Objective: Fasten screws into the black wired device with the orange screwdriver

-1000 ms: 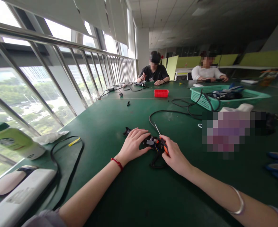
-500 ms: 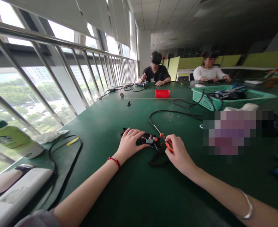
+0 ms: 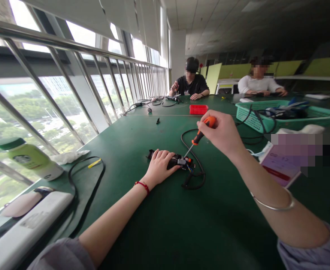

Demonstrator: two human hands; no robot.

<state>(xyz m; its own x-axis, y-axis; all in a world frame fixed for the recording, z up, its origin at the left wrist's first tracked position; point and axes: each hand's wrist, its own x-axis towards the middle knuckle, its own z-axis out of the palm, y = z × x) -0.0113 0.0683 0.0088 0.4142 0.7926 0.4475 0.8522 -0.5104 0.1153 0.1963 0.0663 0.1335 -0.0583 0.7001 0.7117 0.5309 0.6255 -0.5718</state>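
On the green table lies a small black device (image 3: pixel 182 161) with exposed parts, an orange piece and thin coloured wires at its right end. My left hand (image 3: pixel 160 165) lies over its left part, fingers and thumb gripping it against the table. A screwdriver (image 3: pixel 200 135) with an orange and black handle is in my right hand (image 3: pixel 221 129), fingers wrapped round the handle. Its shaft slants down to the left, and the tip reaches the device's right part; whether it sits in a screw I cannot tell. A black cable (image 3: pixel 204 176) curves around the device's right side.
A red tray (image 3: pixel 198 109) and a green basket (image 3: pixel 245 118) with tools and cables stand farther back. At left are a green bottle (image 3: pixel 31 159), a black strap (image 3: pixel 101 176) and a white power strip (image 3: pixel 32 228). Two people (image 3: pixel 195 82) sit across the table.
My right hand has risen and turned the screwdriver from pointing up and away to pointing down, bringing its tip onto the device. My left hand still grips the device. The view has shifted slightly.
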